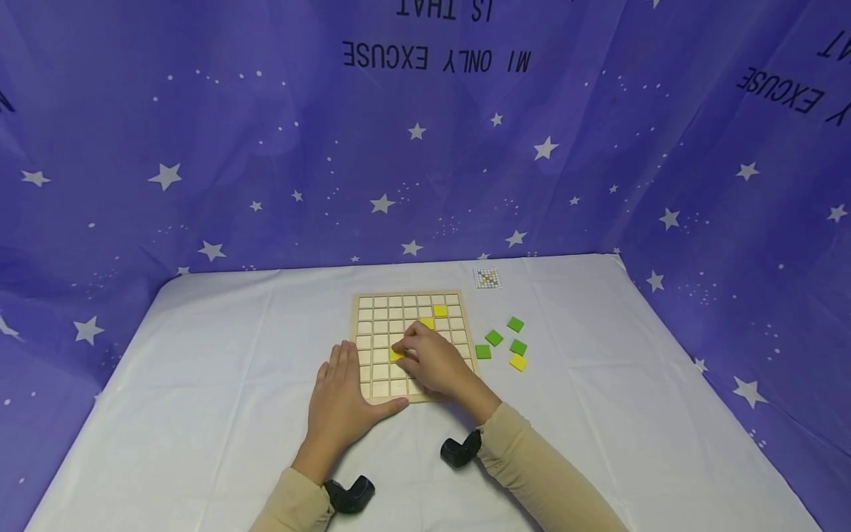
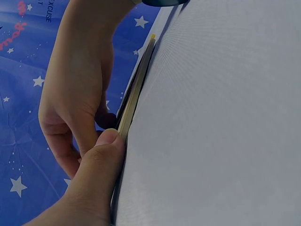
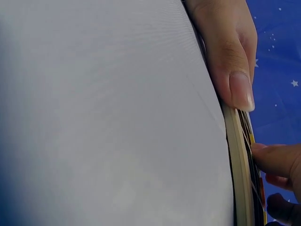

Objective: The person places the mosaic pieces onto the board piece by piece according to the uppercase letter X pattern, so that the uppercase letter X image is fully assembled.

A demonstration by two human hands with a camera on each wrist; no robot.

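From my remote seat, the head feed puts the gridded wooden board (image 1: 380, 313) on the white worktop (image 1: 219, 384), straight ahead of the person. The step in hand looks to me like setting a yellow tile into its cell. The right hand (image 1: 435, 362) reaches over the board with thumb and fingertips drawn close together, pinching a yellow tile (image 1: 397, 354) near the board's middle; whether it is fully seated I can't tell, since the fingers cover part of it. The left hand (image 1: 341, 408) is spread wide, its straight fingers along the board's left edge and its thumb at the near edge, so I take it to be bracing the frame. Farther up, a second yellow tile (image 1: 427, 323) and a third yellow tile (image 1: 440, 310) lie in cells on a diagonal; the right hand hides some squares between. Off the board's right side I count 4 loose green tiles (image 1: 494, 338) and 1 loose yellow tile (image 1: 518, 363). A small pattern card (image 1: 488, 278) lies beyond the far right corner, too small for me to read. As I judge it, the next move calls for squaring the pinched tile to its cell walls, letting go without nudging its neighbours, and keeping the board steady throughout.
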